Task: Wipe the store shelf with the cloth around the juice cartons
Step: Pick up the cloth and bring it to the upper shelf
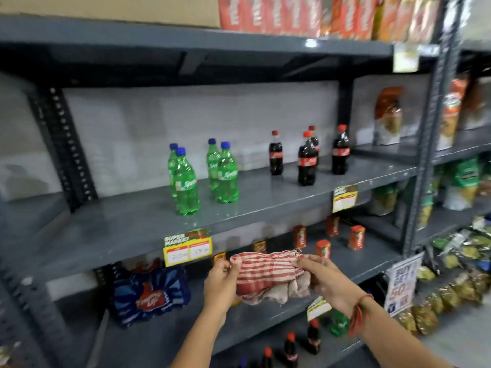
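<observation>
A shop: steel shelving (pixel 265 197) stocked with soda bottles (pixel 186 181) and somewhat blurred price tags (pixel 187 247).

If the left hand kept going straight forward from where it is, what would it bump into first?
Probably the small juice carton just beyond the fingers of the left hand, which grips the striped cloth with the right hand. Depth is hard to judge.

Both hands (pixel 221 281) (pixel 328 281) hold striped cloth (pixel 268 274) before shelf (pixel 345 266).

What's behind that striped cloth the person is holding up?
Behind the striped cloth, small red juice cartons stand on the grey shelf. One peeks out by the left hand. Whatever sits directly behind the cloth and right hand is covered.
</observation>
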`<state>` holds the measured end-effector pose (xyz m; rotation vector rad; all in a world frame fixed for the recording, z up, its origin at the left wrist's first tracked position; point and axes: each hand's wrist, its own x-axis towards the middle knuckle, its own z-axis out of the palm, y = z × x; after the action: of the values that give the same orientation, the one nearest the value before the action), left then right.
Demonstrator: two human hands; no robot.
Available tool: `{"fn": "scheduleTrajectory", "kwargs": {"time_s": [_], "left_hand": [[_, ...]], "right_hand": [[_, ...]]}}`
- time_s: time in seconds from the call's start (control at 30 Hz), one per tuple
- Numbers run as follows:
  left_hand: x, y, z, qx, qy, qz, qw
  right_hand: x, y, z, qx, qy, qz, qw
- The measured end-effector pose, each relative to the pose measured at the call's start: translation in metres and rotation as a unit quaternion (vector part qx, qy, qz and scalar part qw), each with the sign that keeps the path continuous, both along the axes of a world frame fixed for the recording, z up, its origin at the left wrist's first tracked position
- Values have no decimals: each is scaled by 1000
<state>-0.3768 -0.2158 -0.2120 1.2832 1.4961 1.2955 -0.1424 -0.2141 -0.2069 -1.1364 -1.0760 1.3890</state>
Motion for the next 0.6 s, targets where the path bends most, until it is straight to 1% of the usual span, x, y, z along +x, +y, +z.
{"fn": "scheduleTrajectory", "kwargs": {"time_s": [0.17,0.27,0.4,0.5,0.6], "left_hand": [[73,11,41,48,-20,-45,998],[121,18,64,63,-83,-74,992],[188,38,99,11,-177,-161,971],[241,63,120,50,-170,-220,959],[292,100,135,94,-153,-223,958]], "right_hand": [[68,-4,51,62,-9,-46,997],[111,0,78,89,-10,-73,993],[178,26,108,113,9,-124,986],[229,55,131,132,24,-143,981],[282,90,153,128,11,-150,980]]}}
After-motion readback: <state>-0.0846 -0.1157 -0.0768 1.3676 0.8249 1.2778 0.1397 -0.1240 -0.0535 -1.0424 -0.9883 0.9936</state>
